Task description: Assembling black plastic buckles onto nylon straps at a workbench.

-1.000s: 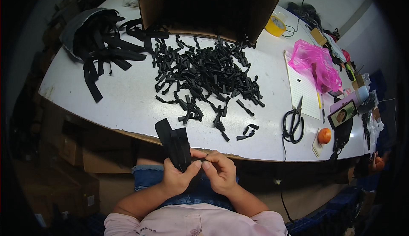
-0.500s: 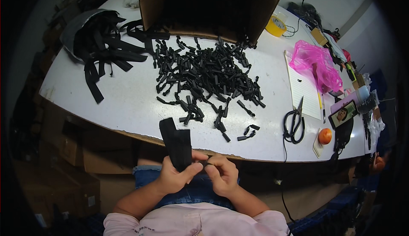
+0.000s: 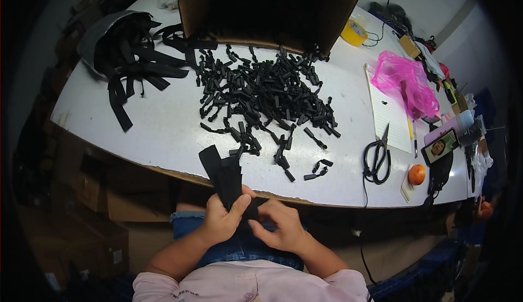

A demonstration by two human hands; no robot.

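A folded black fabric strip (image 3: 222,174), which looks like zipper tape, stands up from my left hand (image 3: 222,218). The thumb presses it against the fingers, and its doubled ends fan out over the table's front edge. Another dark part of the strip emerges to the right of that thumb. Close beside it is my right hand (image 3: 283,227), its thumb and forefinger apart and the fingertips near the strip's edge. Whether they touch it is hard to see. Beyond my hands, a heap of small black zipper pulls (image 3: 272,92) covers the middle of the white table (image 3: 158,133).
A cardboard box (image 3: 348,8) lies behind the heap, its mouth facing me. At left, a bag (image 3: 90,49) spills black strips (image 3: 163,69). On the right are scissors (image 3: 376,160), a notepad (image 3: 389,119), a pink plastic bag (image 3: 406,81), yellow tape (image 3: 354,32), an orange fruit (image 3: 417,174) and a phone (image 3: 440,147).
The strip has tilted left and its ends have spread. My right thumb and forefinger, pinched together close to my left thumb before, have come apart and moved slightly down.
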